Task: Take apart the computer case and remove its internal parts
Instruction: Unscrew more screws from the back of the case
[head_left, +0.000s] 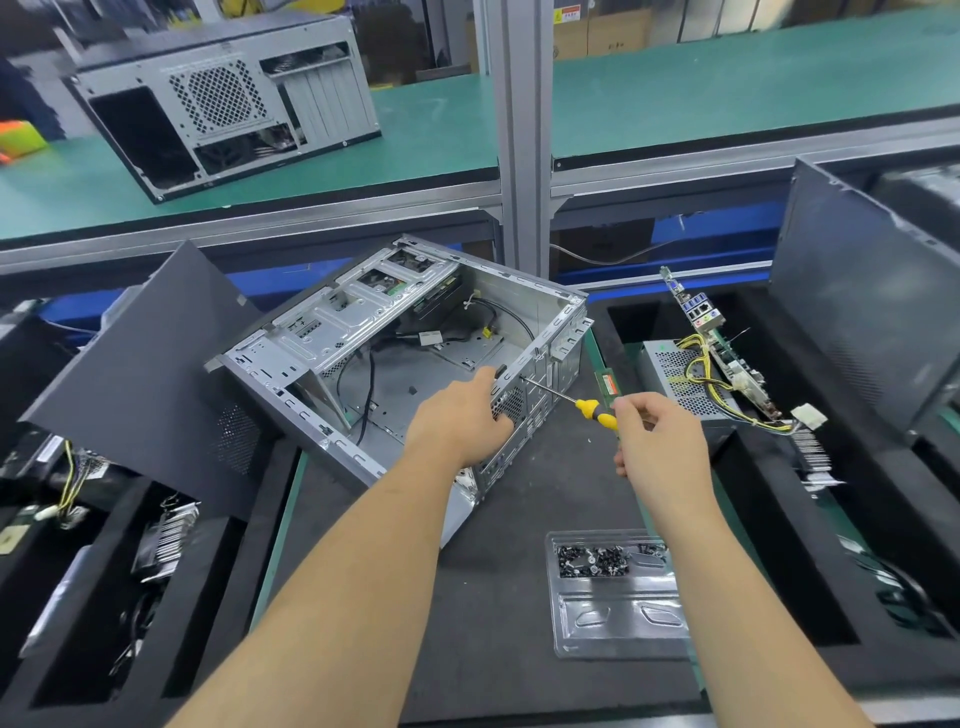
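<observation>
While the left hand (464, 421) grips the rear edge of the opened computer case (395, 353) on the dark work mat (498, 597), the right hand (657, 441) holds a yellow-handled screwdriver (582, 402) against it; green-topped shelves (727, 88) rise behind.
</observation>
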